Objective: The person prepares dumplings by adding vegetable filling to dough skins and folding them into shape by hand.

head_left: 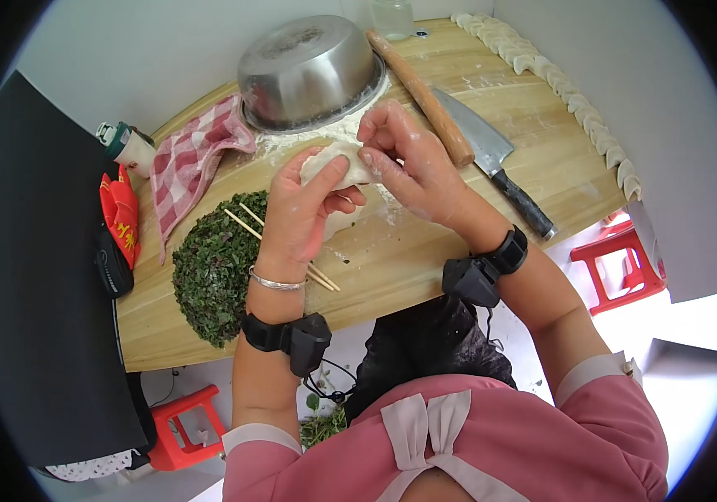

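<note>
Head view: the dumpling [335, 165] lies over the board [459, 243], its long axis running left-right; pale, floury (edge partly hidden). Left hand [304, 209] cups it from below; right hand [408, 159] pinches its right end.

Left hand [304, 205] cupped palm-up, right hand [408, 159] pinching above it, fingers touching, both wrists banded

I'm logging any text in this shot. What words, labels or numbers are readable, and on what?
None can be read.
Red item at the table's left edge: yellow marks, too blurred to read.
White bottle beside it: no legible label.
Cleaver, rolling pin, steel bowl: no markings visible.
</note>
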Tool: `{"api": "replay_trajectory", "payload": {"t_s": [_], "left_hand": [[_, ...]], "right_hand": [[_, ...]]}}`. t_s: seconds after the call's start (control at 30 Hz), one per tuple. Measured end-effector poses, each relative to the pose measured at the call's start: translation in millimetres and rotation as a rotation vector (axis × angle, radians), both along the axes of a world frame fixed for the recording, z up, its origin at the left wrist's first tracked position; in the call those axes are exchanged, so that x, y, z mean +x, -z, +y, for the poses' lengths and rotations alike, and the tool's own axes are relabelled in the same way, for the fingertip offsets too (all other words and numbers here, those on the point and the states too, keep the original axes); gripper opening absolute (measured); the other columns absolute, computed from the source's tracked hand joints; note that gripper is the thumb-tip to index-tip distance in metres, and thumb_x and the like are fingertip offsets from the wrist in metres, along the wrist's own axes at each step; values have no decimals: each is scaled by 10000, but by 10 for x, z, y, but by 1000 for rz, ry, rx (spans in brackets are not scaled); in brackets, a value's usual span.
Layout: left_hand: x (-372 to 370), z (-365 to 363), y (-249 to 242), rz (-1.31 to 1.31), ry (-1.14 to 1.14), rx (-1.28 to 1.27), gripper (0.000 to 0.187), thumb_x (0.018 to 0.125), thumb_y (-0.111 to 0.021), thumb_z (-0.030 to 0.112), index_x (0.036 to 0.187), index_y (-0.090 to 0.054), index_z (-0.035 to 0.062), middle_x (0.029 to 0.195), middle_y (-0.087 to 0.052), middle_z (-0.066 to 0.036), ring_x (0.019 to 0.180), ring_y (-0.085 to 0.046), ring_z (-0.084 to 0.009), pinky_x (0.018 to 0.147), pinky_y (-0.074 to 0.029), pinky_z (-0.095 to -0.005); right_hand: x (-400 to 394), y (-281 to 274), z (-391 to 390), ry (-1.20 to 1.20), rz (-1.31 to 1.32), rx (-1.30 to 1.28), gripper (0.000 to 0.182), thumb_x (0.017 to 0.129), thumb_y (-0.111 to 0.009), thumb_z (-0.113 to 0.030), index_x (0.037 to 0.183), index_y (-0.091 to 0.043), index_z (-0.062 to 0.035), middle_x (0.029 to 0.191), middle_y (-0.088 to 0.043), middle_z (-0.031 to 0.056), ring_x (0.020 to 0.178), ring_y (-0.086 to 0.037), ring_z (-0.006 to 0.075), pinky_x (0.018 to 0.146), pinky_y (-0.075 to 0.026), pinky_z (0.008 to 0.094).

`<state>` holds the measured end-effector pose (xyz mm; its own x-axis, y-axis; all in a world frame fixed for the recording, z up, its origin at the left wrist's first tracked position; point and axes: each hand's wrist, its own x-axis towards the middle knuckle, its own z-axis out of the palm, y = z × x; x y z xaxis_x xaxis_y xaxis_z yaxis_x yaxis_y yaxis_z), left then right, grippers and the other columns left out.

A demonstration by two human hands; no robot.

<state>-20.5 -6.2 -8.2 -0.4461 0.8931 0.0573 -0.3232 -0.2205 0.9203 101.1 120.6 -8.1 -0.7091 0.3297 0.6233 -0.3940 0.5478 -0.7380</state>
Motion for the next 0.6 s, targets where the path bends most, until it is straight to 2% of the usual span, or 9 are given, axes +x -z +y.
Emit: {"api": "replay_trajectory", "payload": {"t_s": [0.23,0.3,0.4,0.53,0.6], "left_hand": [[2,-32,-25,38,127,-72,235,903,-610,185,1049,-575,4,872,-660,-111,603,-599,-108,528,-472,-208],[16,-33,-44,42,110,-64,236,909,-602,193,1050,-572,6,870,-660,-110,611,-593,-100,534,-465,-205],[-7,-20,-21,44,82,-35,238,917,-589,206,1050,-566,10,867,-660,-106,628,-587,-90,545,-459,-202],[-19,-9,-8,13,52,-16,230,910,-597,190,1058,-562,17,873,-661,-100,629,-575,-82,545,-454,-201],[3,-11,-34,43,53,-4,227,897,-602,156,1070,-566,13,869,-660,-91,642,-581,-83,557,-462,-205]], "right_hand": [[67,-87,-22,-54,-107,-141,163,884,-506,-41,1011,-406,-36,636,-518,84,590,-512,180,574,-401,284],[38,-66,57,64,-172,-49,162,890,-503,-56,1015,-402,-37,637,-523,94,618,-564,192,584,-419,285],[-46,38,34,18,-19,-40,153,901,-500,-74,1015,-402,-42,648,-534,104,604,-552,189,575,-417,290],[-6,7,-14,16,-11,-11,154,905,-493,-66,1021,-394,-44,667,-545,118,572,-501,193,567,-406,298],[20,-12,-17,13,-88,-89,175,896,-495,-34,1026,-379,-39,671,-543,108,560,-467,177,561,-399,295]]}}
